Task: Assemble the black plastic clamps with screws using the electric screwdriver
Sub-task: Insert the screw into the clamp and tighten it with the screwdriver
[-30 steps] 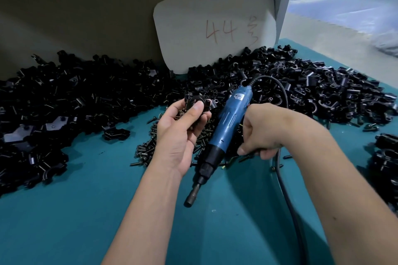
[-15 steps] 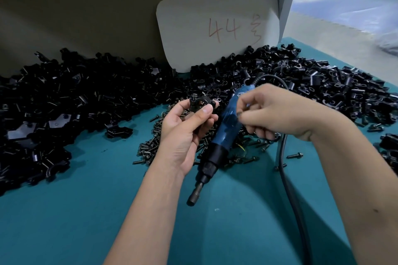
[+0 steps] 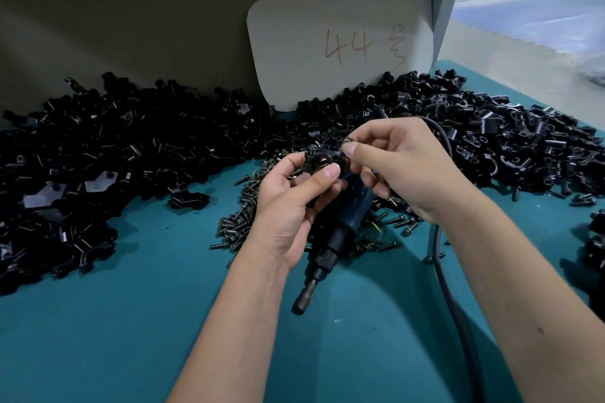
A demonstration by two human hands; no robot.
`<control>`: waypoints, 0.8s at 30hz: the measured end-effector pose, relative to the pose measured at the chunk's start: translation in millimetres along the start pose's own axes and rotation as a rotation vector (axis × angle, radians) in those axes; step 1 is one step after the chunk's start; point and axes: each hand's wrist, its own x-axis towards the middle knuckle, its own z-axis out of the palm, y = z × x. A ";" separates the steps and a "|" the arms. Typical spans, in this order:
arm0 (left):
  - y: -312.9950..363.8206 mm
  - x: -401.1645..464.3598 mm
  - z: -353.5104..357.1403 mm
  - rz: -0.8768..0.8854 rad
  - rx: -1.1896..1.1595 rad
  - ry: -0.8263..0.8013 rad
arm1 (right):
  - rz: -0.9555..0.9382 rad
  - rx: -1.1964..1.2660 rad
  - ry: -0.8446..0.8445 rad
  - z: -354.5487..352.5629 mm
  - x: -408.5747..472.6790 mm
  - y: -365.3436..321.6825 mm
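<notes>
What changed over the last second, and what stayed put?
The right hand left the table beside the electric screwdriver, rose and moved left, and now pinches a screw at the black clamp. The left hand still grips that clamp. The screwdriver still lies on the table, unheld.

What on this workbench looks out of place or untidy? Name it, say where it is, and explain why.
The screws lie loose in a scattered heap on the teal table, some strays apart by the cable. The electric screwdriver lies partly on that heap.
</notes>
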 end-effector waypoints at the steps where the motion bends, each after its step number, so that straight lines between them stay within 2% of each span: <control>1: 0.2 -0.4 0.2 0.000 -0.002 0.004 | -0.004 0.012 -0.004 0.5 -0.1 -0.3; 9: 2.6 1.2 -1.9 0.042 0.007 0.012 | -0.015 -0.125 -0.025 -0.9 -0.7 3.9; 15: 2.6 1.1 -3.9 0.057 0.097 0.001 | -0.027 -0.290 -0.117 -1.9 -1.5 5.5; 19: 3.0 1.0 -3.2 0.063 0.101 -0.013 | -0.067 -0.225 -0.040 -2.3 -1.6 6.1; 24: 5.9 1.0 -5.9 0.066 0.074 -0.028 | -0.122 -0.153 -0.053 -1.5 -1.8 6.1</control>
